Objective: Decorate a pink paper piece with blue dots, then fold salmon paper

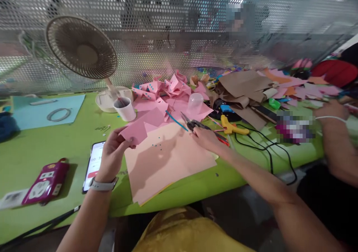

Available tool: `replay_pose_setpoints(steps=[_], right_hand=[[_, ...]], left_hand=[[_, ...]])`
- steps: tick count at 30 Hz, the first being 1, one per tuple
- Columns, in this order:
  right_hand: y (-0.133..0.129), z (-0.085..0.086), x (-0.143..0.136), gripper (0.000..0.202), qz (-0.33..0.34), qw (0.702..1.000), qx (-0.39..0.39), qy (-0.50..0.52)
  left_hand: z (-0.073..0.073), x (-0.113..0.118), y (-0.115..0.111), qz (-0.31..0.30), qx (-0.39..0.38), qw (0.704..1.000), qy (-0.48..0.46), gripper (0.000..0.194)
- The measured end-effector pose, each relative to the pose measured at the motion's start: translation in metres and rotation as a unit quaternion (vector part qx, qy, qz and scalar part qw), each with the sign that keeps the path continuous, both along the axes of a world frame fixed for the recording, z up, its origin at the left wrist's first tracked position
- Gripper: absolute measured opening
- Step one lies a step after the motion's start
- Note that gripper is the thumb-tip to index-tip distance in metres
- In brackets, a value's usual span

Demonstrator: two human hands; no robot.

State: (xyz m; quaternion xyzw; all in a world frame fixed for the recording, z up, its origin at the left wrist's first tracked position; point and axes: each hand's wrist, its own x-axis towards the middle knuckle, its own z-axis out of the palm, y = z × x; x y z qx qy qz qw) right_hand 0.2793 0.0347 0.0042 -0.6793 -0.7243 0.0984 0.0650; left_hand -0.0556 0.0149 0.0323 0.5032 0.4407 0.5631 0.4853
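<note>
- Pink paper, that's what the left hand [119, 145] has: the pink piece [137, 133] is pinched between thumb and fingers, up above the near-left corner of the peach sheets [173, 166].
- Light, this one, and probably stiff enough to keep its shape, though it should crease if squeezed; an edge or corner looks the best hold.
- Over on the right, the right hand [205, 137] is at the dark scissors [192, 125], fingers touching the handles; it's small and blurry there, so I can't tell whether they're closed around them.
- Metal and hard, the scissors should be the heavier item; the handles are the safe place to grip.
- Crowding in: a blue strip [176, 120] just beside the blades, a clear cup [195, 102] behind, and the yellow glue gun [234, 126] to the right, its black cord [270, 155] looping across the green surface [28, 147].
</note>
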Motion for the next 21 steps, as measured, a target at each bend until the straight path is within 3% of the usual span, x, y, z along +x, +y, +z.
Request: replay_pose_setpoints(steps=[3,5,9,14,17,21], right_hand=[[0.005,0.011,0.01,0.025,-0.015,0.999,0.0,0.034],[0.006,0.026,0.018,0.032,-0.037,0.992,0.002,0.121],[0.001,0.063,0.029,0.029,-0.067,0.933,0.062,0.349],[-0.013,0.101,0.028,0.028,-0.004,0.929,0.161,0.333],[-0.013,0.103,0.017,0.029,0.016,0.934,0.159,0.32],[-0.006,0.086,-0.002,0.031,0.012,0.939,0.08,0.335]], left_hand=[[0.0,0.0,-0.001,-0.004,0.0,1.0,-0.002,0.037],[0.002,0.001,-0.002,-0.006,0.003,1.0,-0.006,0.037],[0.005,0.001,-0.005,0.0,0.007,1.0,-0.022,0.037],[0.006,-0.001,-0.006,0.014,0.022,0.999,-0.018,0.036],[0.004,-0.003,-0.005,0.026,0.042,0.998,-0.026,0.034],[0.002,-0.004,-0.004,0.024,0.045,0.998,-0.036,0.033]])
